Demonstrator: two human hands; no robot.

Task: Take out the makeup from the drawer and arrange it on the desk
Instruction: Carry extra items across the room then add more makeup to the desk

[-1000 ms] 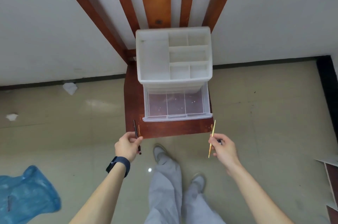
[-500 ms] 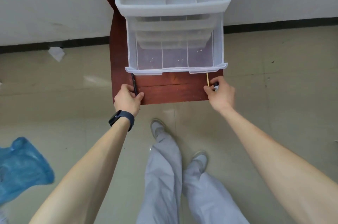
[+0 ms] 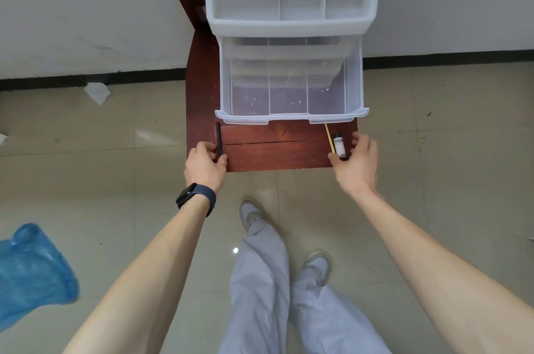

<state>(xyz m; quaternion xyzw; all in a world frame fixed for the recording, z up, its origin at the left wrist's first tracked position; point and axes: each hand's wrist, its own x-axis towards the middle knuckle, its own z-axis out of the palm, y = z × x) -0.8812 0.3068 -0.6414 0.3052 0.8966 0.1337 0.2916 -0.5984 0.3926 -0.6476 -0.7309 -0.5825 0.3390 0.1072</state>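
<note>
Left grip (image 3: 205,164) pinches a black pencil (image 3: 218,136) on the desk (image 3: 274,151); right grip (image 3: 357,164) lies spread beside a tube (image 3: 338,145).

I read the drawer (image 3: 289,118) as translucent frosted plastic, the desk (image 3: 274,154) as reddish varnished wood with a soft sheen, the black pencil (image 3: 218,136) as matt, the floor tiles (image 3: 115,180) as glossy.
</note>
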